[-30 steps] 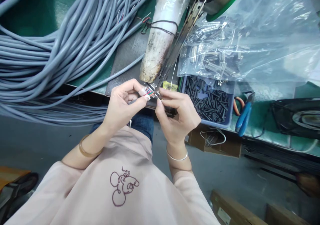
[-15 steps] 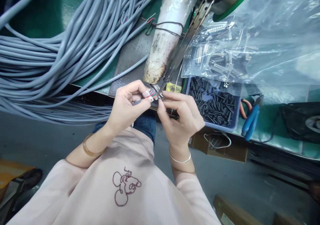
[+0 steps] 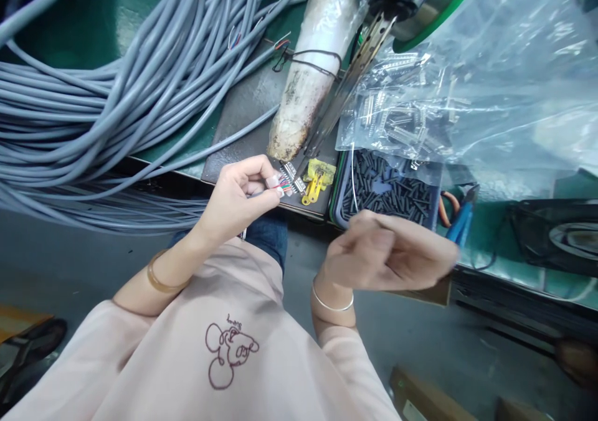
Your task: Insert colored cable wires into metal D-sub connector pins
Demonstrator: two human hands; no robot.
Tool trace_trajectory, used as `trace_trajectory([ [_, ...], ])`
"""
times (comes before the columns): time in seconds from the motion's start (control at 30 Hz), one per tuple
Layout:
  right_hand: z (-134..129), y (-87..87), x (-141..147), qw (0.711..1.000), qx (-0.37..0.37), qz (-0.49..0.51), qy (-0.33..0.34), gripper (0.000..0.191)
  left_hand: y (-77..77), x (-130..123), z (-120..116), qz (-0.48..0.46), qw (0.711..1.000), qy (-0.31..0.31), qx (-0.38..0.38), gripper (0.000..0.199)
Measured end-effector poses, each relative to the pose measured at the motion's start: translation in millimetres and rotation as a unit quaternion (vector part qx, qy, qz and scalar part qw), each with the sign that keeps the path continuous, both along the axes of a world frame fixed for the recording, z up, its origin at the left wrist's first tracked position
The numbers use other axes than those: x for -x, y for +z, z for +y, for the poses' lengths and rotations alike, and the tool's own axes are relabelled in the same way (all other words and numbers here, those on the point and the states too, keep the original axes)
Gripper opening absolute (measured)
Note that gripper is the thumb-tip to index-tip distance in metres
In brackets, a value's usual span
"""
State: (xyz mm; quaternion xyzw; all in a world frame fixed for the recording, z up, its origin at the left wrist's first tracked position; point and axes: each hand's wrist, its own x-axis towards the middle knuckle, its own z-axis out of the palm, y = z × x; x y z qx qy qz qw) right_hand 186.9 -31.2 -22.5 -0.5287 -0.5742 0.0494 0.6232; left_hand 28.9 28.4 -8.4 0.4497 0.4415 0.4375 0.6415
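Note:
My left hand is closed in a pinch on thin coloured wires, red, green and white among them, at the front edge of the dark work plate. Just past its fingertips, small metal multi-pin connectors sit below the soldering iron's perforated metal shaft. My right hand is in front of the blue bin, its fingers curled and smeared by motion. A thin solder wire hangs down towards that hand; whether the fingers hold it is not clear. Beside the connectors lies a yellow clip-like piece.
Thick grey cables fill the left of the bench. A stained white wrapped tube slants over the plate. The blue bin holds black sleeves, with plastic bags of connectors behind. Cutters lie at right.
My right hand has moved away from the connectors, rightward and towards me, uncovering the yellow piece. The solder wire has shifted right. My left hand keeps its pinch on the wires.

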Motion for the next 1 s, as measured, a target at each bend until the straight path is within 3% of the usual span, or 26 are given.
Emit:
trace_trajectory([
  [0.07, 1, -1.8, -1, 0.99, -0.135, 0.009, -0.03, 0.022, -1.8, 1, -1, -0.002, 1.0, -0.007, 0.007, 0.016],
  [0.1, 2, -2.5, -1, 0.988, -0.149, 0.001, -0.034, 0.028, -2.6, 1, -1, -0.004, 1.0, -0.008, 0.008, 0.016],
  [0.23, -1, -4.0, 2, 0.996, -0.014, -0.09, -0.003, 0.028, -3.6, 3, -4, -0.012, 1.0, -0.017, 0.006, 0.013],
  [0.37, -2, -0.8, 7, 0.984, 0.051, -0.169, 0.037, 0.014, -2.9, 4, -5, -0.019, 1.0, -0.02, -0.01, 0.013],
  [1.0, 9, 2.8, 8, 0.989, 0.069, -0.11, 0.068, 0.015, -2.9, 0, 1, -0.02, 0.999, 0.006, -0.048, 0.014],
])
